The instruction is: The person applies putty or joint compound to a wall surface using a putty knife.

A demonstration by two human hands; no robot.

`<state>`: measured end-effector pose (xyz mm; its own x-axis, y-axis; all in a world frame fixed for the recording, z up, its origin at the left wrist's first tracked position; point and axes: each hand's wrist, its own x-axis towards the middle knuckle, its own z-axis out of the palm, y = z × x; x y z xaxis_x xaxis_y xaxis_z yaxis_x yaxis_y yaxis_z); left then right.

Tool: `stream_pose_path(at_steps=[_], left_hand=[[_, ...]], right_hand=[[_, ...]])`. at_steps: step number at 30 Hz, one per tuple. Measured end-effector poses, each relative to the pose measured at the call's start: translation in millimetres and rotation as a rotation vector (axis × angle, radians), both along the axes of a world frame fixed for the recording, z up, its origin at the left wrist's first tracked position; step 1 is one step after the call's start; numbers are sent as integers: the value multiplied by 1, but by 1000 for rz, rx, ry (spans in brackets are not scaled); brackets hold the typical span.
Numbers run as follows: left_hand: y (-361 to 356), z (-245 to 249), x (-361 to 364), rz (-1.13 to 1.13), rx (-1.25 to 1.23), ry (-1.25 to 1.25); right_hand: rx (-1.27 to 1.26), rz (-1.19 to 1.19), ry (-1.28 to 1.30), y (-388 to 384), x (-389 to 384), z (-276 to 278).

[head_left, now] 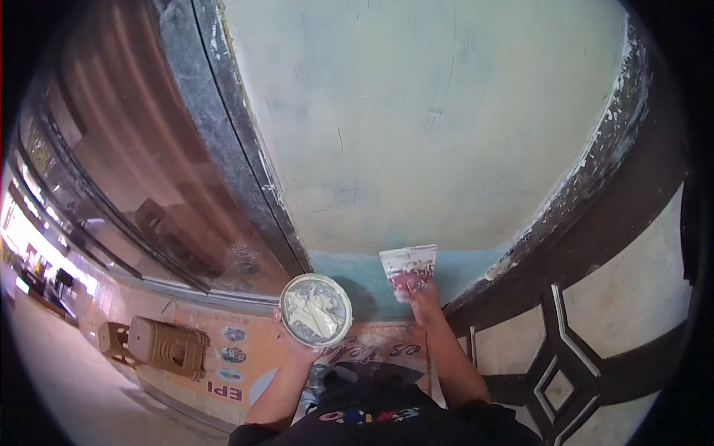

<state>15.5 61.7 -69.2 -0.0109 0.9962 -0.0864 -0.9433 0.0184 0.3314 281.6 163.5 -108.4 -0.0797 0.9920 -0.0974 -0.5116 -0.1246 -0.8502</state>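
Observation:
My left hand (296, 343) is wrapped round a round tub of putty (315, 311), held from below and the side; whitish paste lies smeared across its inside. In my right hand (420, 300) is a wide putty knife (410, 266), its reddish part near my fingers and its broad edge pointing up, with white paste on the blade. The knife overlaps the lower part of the wall panel (431, 149) in this view. That panel is pale and coated above, with a bare blue strip (476, 269) along its bottom.
A dark, paint-flecked frame (245, 126) borders the panel on the left, with a window (149, 149) beyond it. At right stands a dark door with pale diamond-pattern panels (558, 390). Stacked brown plastic stools (167, 346) and a printed orange banner (253, 334) are at lower left.

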Motion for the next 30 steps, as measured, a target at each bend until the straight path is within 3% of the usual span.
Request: stream_pose_path(at_steps=[3,5,9,10,11,13,17,18,20,23,24,26,28,30], left_hand=[[3,1,-16,-79,-3,-25],[1,-3,-26,-139,-6,-64],[9,0,-41,-206,-31,11],[8,6,-45,-302,39,-203],[7,11,-48,-309,40,-202],[8,19,-52,-356,95,-110],[11,12,-56,-263,-56,32],[11,11,-57,-272,-53,35],[9,7,-55,-309,-30,-19],[4,7,-47,-279,24,39],[4,0,-45,-248,-11,-34],[3,-20,-48,-297,-1,-89],[-4,-21,-42,-293,-45,-130],[-7,-17,-37,-274,-42,-90]], right_hand=[[21,-129,-11,30,-21,-5],[22,-184,-21,49,-27,-42],[-108,-246,-110,23,-35,-72],[-79,-196,1,13,-33,-72],[-49,-143,112,6,-33,-71],[4,-212,49,6,-44,-34],[78,-260,-58,46,-42,-3],[81,-269,-56,49,-42,-14],[-146,-353,-258,50,-42,-48],[-87,-330,-182,14,-44,-89],[-96,-214,-64,6,-39,-97],[-115,-83,53,5,-38,-88],[-29,-228,-50,15,-59,-32],[12,-229,-51,39,-74,-13]])
